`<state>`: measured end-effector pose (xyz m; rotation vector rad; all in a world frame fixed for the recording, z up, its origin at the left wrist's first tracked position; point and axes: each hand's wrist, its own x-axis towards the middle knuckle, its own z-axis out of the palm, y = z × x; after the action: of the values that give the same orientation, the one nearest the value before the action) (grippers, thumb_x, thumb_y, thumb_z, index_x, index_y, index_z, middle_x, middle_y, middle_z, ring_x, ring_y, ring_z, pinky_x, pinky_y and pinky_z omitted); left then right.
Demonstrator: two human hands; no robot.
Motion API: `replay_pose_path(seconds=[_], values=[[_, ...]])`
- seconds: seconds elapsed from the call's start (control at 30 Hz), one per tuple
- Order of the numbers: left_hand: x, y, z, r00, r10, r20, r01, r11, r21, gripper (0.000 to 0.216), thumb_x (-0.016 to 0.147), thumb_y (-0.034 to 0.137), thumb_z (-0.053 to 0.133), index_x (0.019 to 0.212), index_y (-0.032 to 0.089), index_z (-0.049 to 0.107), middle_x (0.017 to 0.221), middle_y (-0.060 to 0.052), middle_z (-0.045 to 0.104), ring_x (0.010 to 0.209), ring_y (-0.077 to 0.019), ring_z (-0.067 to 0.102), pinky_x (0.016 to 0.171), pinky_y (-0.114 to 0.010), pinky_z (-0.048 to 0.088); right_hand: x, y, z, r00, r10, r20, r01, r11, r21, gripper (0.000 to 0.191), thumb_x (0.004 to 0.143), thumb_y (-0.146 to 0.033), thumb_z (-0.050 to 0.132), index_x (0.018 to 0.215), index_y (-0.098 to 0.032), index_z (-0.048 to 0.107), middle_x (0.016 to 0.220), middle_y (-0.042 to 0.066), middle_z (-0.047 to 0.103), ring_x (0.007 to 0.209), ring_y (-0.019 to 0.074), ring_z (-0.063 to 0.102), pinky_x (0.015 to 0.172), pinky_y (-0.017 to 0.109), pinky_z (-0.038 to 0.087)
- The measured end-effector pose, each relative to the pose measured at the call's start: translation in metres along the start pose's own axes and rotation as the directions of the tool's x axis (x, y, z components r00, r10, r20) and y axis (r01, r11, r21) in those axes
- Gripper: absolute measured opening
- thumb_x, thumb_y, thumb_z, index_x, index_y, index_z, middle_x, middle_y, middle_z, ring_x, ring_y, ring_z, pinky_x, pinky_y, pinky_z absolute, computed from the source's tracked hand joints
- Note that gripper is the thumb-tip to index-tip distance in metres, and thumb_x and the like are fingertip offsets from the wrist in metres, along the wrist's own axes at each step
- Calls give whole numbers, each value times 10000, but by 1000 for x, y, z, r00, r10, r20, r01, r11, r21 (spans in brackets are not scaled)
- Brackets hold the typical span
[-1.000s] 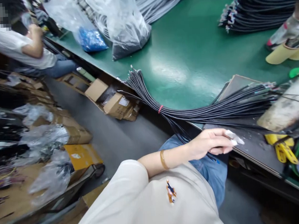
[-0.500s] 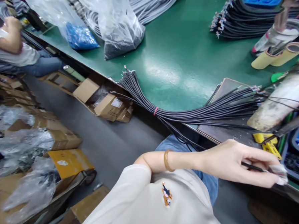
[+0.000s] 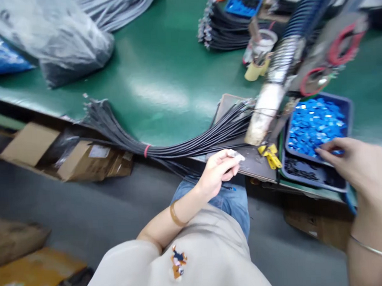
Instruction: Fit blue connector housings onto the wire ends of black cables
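Observation:
My left hand (image 3: 218, 172) is closed in front of the table edge, holding a black cable whose small silvery-white end (image 3: 237, 156) sticks out past the fingertips. Most of that cable is hidden by the hand. A thin black length with a blue tip (image 3: 232, 188) shows just below the hand. Over on the right, my right hand (image 3: 360, 162) has its thumb and fingers pinched together at the near edge of a tray's small blue parts (image 3: 316, 123). Whatever lies between those fingertips is too small and blurred to name.
A tied bundle of black cables (image 3: 178, 151) lies along the table edge. Black parts (image 3: 307, 171) fill a tray below the blue ones. A duct hose (image 3: 269, 109) comes down near yellow-handled cutters (image 3: 270, 156). Bags (image 3: 77, 55) and another cable bundle (image 3: 226, 30) lie farther back.
The view has swung to the right. My left hand has drawn back toward my body with the cable. My right hand has come into view at the blue parts.

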<state>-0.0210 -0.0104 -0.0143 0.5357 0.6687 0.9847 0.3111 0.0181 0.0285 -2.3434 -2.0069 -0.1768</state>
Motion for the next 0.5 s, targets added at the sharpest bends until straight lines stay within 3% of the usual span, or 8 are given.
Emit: replay_pose_path(seconds=[0.13,0.23,0.37,0.5], values=[[1,-2,3,999,-38,-1,37,996,85,252,794,279,724,822,159,504,536,62,510,422,-8,263,433,-186,100,1,4,-1,993,63,102,-88,963,257,172,739,-365,690,650,-238,616,726,57,712,644,201,600,656,332,392],[0,-1,4,999,-54,7,52,987,155,268,786,285,729,804,163,491,520,64,500,424,-11,252,440,-190,93,5,0,2,995,83,54,-98,900,425,160,719,-350,677,646,-226,608,697,50,713,634,196,611,659,325,406],[-2,-1,4,997,-77,6,73,970,231,274,770,308,742,793,150,520,527,51,503,439,-15,261,451,-198,93,3,-2,8,991,127,-49,-91,886,454,125,712,-304,635,628,-233,574,692,40,704,628,194,605,642,314,398],[-3,-3,6,997,-75,-8,74,959,273,281,759,319,752,781,145,532,521,49,501,434,-10,242,458,-203,82,-2,-5,14,989,125,-76,-85,916,392,88,696,-267,588,623,-237,550,649,10,647,601,181,558,606,296,342]])
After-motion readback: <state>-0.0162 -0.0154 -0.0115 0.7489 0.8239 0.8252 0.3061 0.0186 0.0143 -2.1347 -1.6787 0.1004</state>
